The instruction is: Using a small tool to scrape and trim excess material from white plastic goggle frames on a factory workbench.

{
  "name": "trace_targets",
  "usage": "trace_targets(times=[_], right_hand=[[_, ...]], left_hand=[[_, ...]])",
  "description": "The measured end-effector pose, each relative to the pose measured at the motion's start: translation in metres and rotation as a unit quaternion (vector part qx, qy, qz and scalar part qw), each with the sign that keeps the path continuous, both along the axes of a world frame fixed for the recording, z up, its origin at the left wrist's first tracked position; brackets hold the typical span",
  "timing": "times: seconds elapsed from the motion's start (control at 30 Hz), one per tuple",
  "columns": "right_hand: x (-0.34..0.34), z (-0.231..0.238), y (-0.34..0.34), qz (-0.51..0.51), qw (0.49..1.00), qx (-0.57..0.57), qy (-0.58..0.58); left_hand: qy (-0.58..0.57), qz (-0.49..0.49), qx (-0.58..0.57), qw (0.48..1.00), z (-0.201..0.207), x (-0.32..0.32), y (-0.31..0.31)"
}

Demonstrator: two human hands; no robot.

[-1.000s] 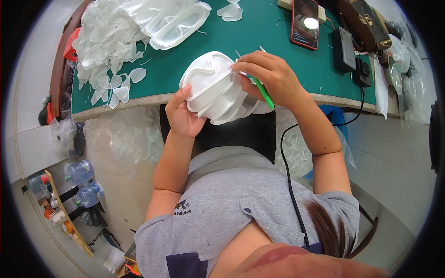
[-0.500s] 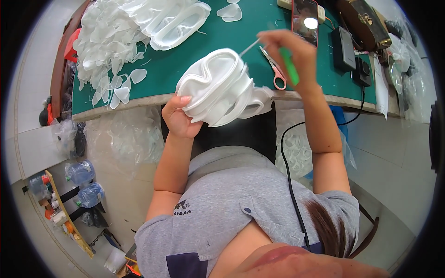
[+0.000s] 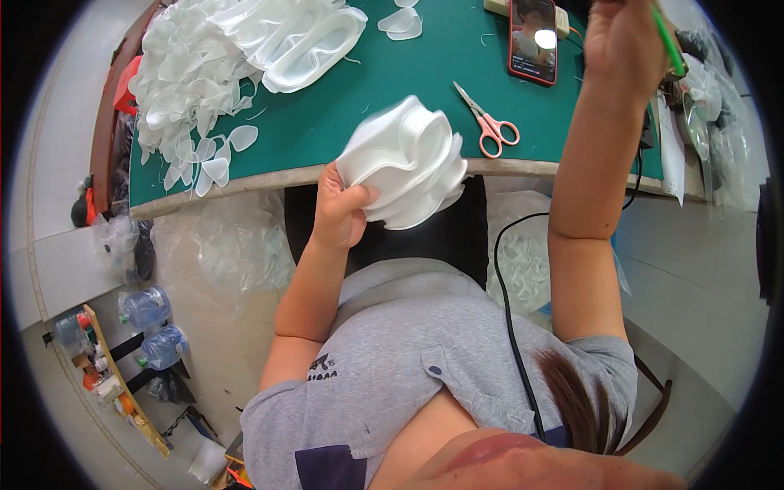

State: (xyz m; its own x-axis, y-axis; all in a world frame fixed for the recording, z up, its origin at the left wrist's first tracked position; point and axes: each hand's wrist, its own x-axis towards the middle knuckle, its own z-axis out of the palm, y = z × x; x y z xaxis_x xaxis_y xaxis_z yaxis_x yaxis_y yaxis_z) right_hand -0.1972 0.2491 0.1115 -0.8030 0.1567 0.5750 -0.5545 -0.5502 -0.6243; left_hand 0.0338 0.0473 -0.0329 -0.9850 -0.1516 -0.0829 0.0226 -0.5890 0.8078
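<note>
My left hand (image 3: 343,208) is closed on the edge of a stack of white, soft-looking moulded pieces (image 3: 404,163) with wavy goggle-like rims. It holds the stack tilted over the front edge of the table, and the stack is slightly blurred. At the upper right, my right hand (image 3: 625,41) reaches far out, its fingers closed round a green-handled tool (image 3: 670,45). Only part of the green handle shows; the thin metal shaft is out of sight. Pink-handled scissors (image 3: 494,135) lie on the green table between my two hands, touched by neither.
A heap of translucent white trimmings (image 3: 184,90) covers the table's left side, beside more moulded pieces (image 3: 314,49). A phone (image 3: 532,37) lies near my right forearm. A black cable (image 3: 502,278) hangs in front of me, and plastic bags (image 3: 233,237) stand below the table.
My right hand has swung away from the stack, up and to the right, taking the green-handled tool along. My left hand has turned the stack, and the scissors are now fully uncovered.
</note>
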Motion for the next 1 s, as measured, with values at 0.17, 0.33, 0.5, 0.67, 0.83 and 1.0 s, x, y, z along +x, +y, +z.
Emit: trace_targets(times=[0.17,0.33,0.5,0.67,0.83,1.0], right_hand=[[0.005,0.016,-0.016,-0.106,0.991,-0.069,0.045],[0.076,-0.047,-0.102,0.106,0.926,0.252,0.259],[0.083,-0.045,-0.087,0.159,0.822,0.462,0.292],[0.062,-0.059,-0.04,0.019,0.854,0.489,0.178],[0.078,-0.088,-0.031,0.009,0.819,0.494,0.292],[0.083,-0.098,-0.034,-0.06,0.793,0.486,0.361]], left_hand=[[-0.035,-0.033,0.115,0.992,-0.002,-0.002,-0.006],[-0.04,-0.035,0.163,0.985,-0.004,-0.003,0.001],[-0.008,-0.075,0.267,0.961,0.01,0.002,0.002],[0.025,-0.081,0.334,0.939,-0.007,0.003,-0.008],[0.005,-0.085,0.364,0.927,-0.011,0.004,-0.009],[0.03,-0.12,0.424,0.897,-0.016,0.003,-0.01]])
